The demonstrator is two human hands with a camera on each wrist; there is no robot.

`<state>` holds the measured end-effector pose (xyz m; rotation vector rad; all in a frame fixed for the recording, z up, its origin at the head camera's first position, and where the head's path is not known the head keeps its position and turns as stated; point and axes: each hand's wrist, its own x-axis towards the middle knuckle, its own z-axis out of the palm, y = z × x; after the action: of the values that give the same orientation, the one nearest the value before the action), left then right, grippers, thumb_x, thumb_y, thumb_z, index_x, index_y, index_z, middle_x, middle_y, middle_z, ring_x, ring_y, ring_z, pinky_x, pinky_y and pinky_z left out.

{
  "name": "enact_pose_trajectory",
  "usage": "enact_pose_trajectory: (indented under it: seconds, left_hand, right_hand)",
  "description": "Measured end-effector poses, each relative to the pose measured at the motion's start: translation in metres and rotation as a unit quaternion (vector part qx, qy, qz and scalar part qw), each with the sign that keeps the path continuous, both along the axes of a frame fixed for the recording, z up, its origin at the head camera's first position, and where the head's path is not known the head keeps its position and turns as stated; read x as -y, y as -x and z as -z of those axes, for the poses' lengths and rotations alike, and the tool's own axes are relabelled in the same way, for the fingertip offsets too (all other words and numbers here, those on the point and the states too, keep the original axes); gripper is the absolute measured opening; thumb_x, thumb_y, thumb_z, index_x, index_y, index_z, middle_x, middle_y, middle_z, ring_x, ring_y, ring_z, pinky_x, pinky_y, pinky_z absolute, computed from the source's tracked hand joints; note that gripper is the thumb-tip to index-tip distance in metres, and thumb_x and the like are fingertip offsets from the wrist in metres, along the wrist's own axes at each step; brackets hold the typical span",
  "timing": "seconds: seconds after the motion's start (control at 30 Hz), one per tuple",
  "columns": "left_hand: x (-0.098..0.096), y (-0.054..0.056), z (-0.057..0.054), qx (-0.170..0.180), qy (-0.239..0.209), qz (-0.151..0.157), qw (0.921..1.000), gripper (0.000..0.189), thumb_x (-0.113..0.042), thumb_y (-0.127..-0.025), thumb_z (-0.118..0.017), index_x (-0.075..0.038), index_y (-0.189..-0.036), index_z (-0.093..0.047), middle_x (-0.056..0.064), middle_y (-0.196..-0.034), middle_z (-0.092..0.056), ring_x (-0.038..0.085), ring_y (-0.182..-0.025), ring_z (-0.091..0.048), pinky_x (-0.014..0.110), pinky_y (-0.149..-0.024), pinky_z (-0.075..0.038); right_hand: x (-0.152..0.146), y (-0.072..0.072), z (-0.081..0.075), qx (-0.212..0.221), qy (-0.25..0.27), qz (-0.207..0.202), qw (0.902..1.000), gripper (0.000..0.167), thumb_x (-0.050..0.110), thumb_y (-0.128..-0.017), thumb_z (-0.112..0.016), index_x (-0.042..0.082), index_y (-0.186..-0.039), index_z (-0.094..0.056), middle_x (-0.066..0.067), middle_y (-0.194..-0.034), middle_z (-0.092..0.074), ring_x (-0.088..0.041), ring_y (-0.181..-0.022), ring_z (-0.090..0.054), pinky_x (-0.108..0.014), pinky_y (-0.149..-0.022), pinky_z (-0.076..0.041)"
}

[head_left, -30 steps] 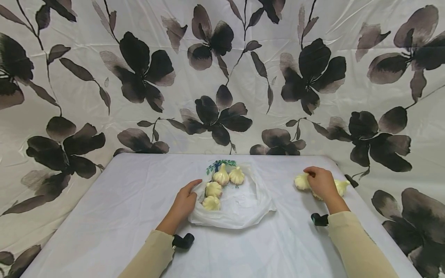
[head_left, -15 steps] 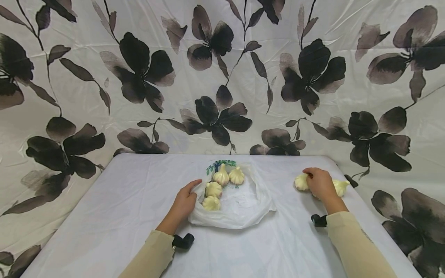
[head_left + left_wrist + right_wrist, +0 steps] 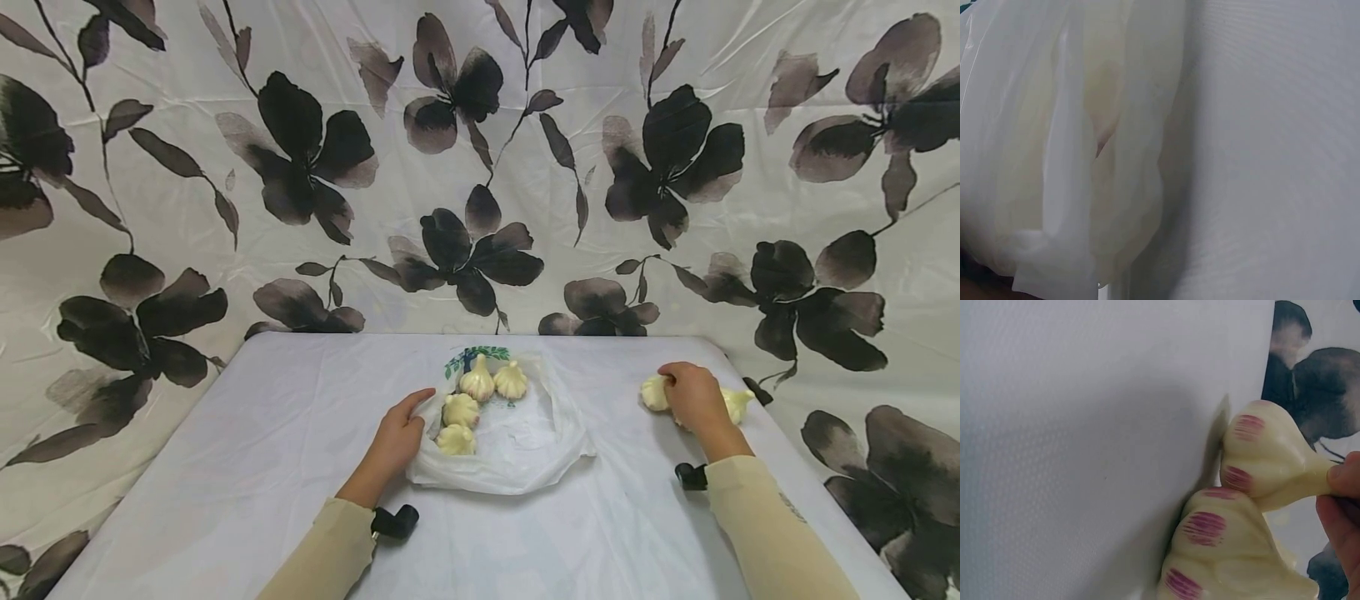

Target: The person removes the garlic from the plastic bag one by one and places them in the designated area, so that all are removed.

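Observation:
A white plastic bag [image 3: 498, 479] lies spread with its mouth gaping in the middle of the table. Inside sit several garlic bulbs [image 3: 477, 382]. My left hand [image 3: 396, 435] holds the bag's left rim between thumb and fingers; in the left wrist view the bag's film [image 3: 1066, 150] covers most of the hand's work. At the table's right side my right hand [image 3: 696, 404] pinches a garlic bulb [image 3: 1266, 453] by its stem between thumb and finger. A second bulb [image 3: 1222, 550] touches it in the right wrist view. Another bulb [image 3: 737, 404] shows right of the hand.
A white cloth covers the table [image 3: 247, 467]. Behind it hangs a floral-patterned curtain [image 3: 465, 167]. The right-hand bulbs lie near the table's right edge. A black wrist camera [image 3: 396, 522] hangs beside the left sleeve, another [image 3: 690, 477] beside the right.
My right hand and the leftmost garlic bulb beside it have shifted slightly to the right. The left hand and the bag have stayed in place.

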<state>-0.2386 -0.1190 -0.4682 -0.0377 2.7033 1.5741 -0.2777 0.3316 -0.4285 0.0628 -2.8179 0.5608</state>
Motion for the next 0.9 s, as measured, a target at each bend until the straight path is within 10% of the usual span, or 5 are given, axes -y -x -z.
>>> enact_pose_trajectory:
  seconds: [0.9]
  left_hand:
    - [0.000,0.000,-0.001,-0.001,0.003,0.003,1.0000,0.055,-0.007,-0.093,-0.034,-0.021,-0.145,-0.045,0.008,-0.154,-0.039,0.031,-0.146,-0.028,0.055,-0.118,-0.024]
  right_hand:
    - [0.027,0.001,-0.020,0.003,-0.037,-0.050,0.9981,0.024,0.006,-0.090,-0.059,-0.001,-0.110,-0.069,-0.025,-0.121,-0.063,-0.045,-0.116,-0.056,-0.057,-0.098,-0.045]
